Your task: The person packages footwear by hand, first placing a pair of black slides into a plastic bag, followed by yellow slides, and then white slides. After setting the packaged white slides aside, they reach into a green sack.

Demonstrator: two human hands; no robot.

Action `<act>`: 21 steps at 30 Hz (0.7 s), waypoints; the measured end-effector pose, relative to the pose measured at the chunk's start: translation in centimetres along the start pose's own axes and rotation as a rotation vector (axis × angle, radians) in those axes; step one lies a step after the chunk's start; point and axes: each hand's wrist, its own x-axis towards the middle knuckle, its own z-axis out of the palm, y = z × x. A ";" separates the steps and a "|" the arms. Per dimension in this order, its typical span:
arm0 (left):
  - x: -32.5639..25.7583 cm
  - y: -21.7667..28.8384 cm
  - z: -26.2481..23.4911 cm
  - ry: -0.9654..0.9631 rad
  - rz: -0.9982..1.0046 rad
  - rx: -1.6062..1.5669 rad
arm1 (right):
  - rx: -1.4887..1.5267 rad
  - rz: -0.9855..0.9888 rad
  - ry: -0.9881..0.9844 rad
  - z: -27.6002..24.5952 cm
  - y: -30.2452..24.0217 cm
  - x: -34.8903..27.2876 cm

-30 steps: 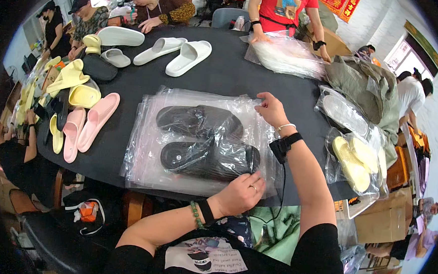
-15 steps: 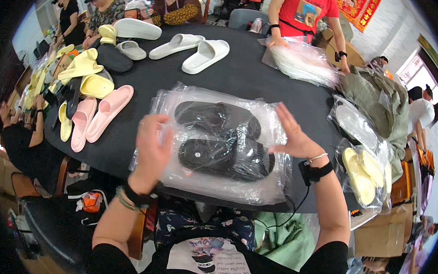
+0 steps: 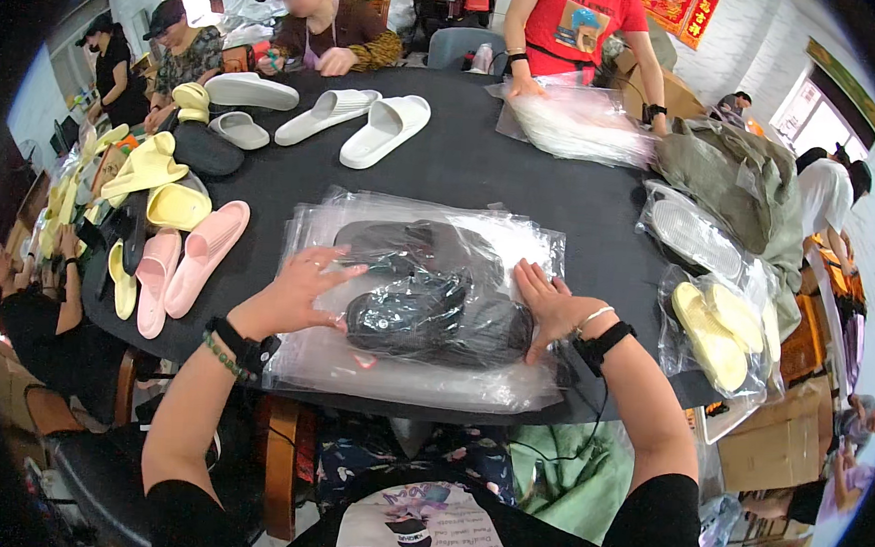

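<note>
A pair of black slippers [image 3: 404,322] lies in a clear plastic bag, on top of a stack of clear plastic bags [image 3: 302,365] at the table's near side. My left hand [image 3: 301,287] rests at the left end of the bagged pair, fingers spread, touching the plastic. At the right end my right hand [image 3: 551,306] lies on the bag with its fingers stretched out and apart. Neither hand grips anything that I can see. The plastic is creased and shiny over the slippers.
Pink slippers [image 3: 205,259] and yellow slippers [image 3: 146,168] stand at the left of the black table [image 3: 444,174], white slippers [image 3: 386,132] at the back. Bagged yellow slippers [image 3: 709,335] lie at right. Across the table, a person in red handles plastic bags [image 3: 582,127].
Both hands have come down onto the bagged slippers, the left from above the bag's left edge. The view has shifted slightly. The person in brown at the back has raised their head.
</note>
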 end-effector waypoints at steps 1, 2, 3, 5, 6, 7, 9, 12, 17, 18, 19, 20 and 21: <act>0.7 -0.4 0.1 -0.040 0.093 -0.001 | -0.002 -0.008 0.002 0.0 -0.1 0.1; 1.3 -0.8 0.1 -0.080 0.186 -0.002 | -0.002 -0.010 0.000 0.1 -0.1 0.0; 2.2 -1.3 0.2 -0.078 0.186 0.002 | -0.002 -0.006 -0.001 0.1 0.0 -0.1; 3.7 -2.2 0.0 -0.134 0.289 -0.008 | 0.012 -0.005 -0.003 0.1 -0.1 0.1; 4.5 -2.6 -0.4 -0.158 0.328 0.059 | 0.020 0.001 -0.010 0.2 -0.1 0.1; 5.3 -2.9 -0.9 -0.160 0.333 0.061 | 0.030 0.005 -0.017 0.2 -0.2 0.0; 6.6 -3.3 -1.4 -0.255 0.249 -0.035 | 0.033 0.004 -0.016 0.2 -0.2 0.4; 8.6 -1.9 0.3 -0.362 0.275 -0.054 | 0.037 0.007 -0.010 0.7 0.2 0.5; 11.4 -0.3 3.5 -0.380 0.310 -0.013 | 0.035 0.009 0.003 0.9 0.2 0.8; 11.8 -0.2 4.3 -0.203 0.430 -0.085 | 0.020 -0.001 0.002 1.0 0.1 1.1; 12.9 1.0 4.4 -0.210 0.446 -0.089 | 0.007 0.010 0.000 1.1 0.3 0.8; 13.9 2.3 4.6 -0.265 0.437 -0.131 | 0.017 0.025 0.000 1.1 0.6 0.5; 14.1 3.0 4.5 -0.322 0.411 -0.165 | 0.024 0.014 0.001 1.1 0.4 0.5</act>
